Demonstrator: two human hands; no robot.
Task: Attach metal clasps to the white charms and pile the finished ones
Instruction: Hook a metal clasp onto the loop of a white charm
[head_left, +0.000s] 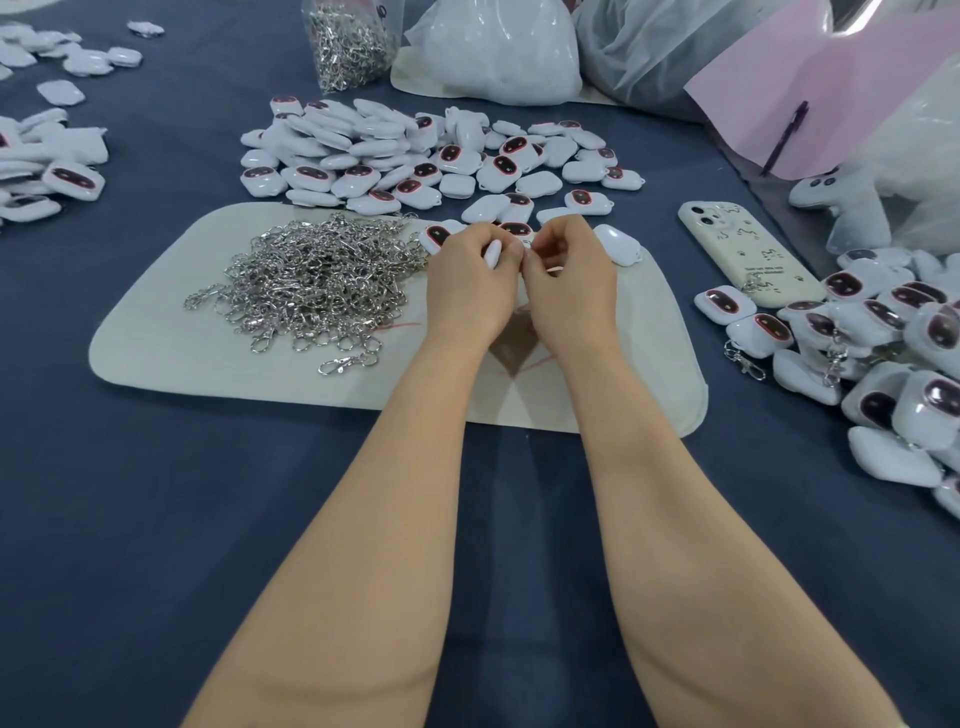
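- Blue cloth covers the counter (156, 519), and on it lies one pale mat (208, 358) where the work goes on.
- The left hand (470, 275) is curled round one white charm (492, 255), held edge-up just above the mat's far side.
- The right hand (566, 270) is bunched fingertip to fingertip against that charm. I cannot tell whether a clasp sits between its fingers, as they hide it.
- What could go wrong: the charm's loop looks tiny and is out of my sight, so I reckon a clasp could miss it or only half close. The charm would then drop off once it is tossed aside.
- The loose clasps (317, 280) lie tangled in one heap on the mat, so picking one may drag others along with it.
- The bare charms (415, 156) crowd right up to both hands, and a finished piece dropped short could get mixed in with them.
- Counted: two hands, one charm in hand, one mat, one phone (743, 254) and one clear bag of clasps (353, 47) at the back.
- I see three heaps of charms: the bare heap behind the mat, the finished pile (893, 353) with clasps on at the right, and another heap (47, 171) at the far left.
- The charms and clasps in the heaps are too many and too overlapped to count singly.
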